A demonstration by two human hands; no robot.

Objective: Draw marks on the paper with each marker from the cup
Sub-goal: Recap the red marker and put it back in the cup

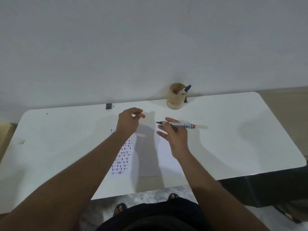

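Observation:
My right hand [175, 135] holds an uncapped permanent marker [181, 125] with a red end, lying level above the table, its dark tip pointing left. My left hand [128, 120] hovers to the left of that tip and pinches the marker's red cap [143, 116] between its fingers. Under both hands lies a white paper [146, 157] with rows of short coloured marks down its left side. A tan cup [176, 97] stands at the back edge of the table and holds a marker with a blue cap [187, 88].
The white table [233, 139] has rounded corners and stands against a pale wall. A small black clip [109, 106] sits on its back edge. A small scrap [21, 141] lies near the left end. My feet show below the front edge.

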